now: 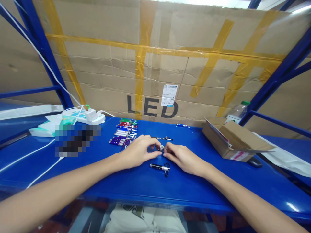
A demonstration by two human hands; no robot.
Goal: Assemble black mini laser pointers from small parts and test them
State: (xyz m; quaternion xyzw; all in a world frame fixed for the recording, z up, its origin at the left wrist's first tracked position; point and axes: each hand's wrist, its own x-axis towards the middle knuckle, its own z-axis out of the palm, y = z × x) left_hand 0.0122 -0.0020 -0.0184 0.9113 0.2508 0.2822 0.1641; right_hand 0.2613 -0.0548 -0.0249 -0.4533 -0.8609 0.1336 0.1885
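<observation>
Left hand (139,151): thumb and forefinger curled to a silvery metal cylinder (161,148), apparently pinching it, open end toward the viewer. Right hand (183,158): fingertips drawn together just beside the cylinder; cannot tell whether they grasp anything. Cylinder lies between the two hands, over the blue tabletop (194,189).

Technique (judgement): pinch lightly on the side wall, leave the mouth uncovered, brace both wrists, bring the right fingertips in along the cylinder's axis.

Nearer the viewer: black penlight (157,167) with keyring clip, pale sticker, print too small to read. Beyond the fingers: small silvery discs (160,138), likely button cells. To the left: coloured penlights (121,133), no legible brand.

Backdrop: cardboard panel (109,74) printed "LED" in large black capitals; barcoded shipping label (169,95), text illegible.
</observation>
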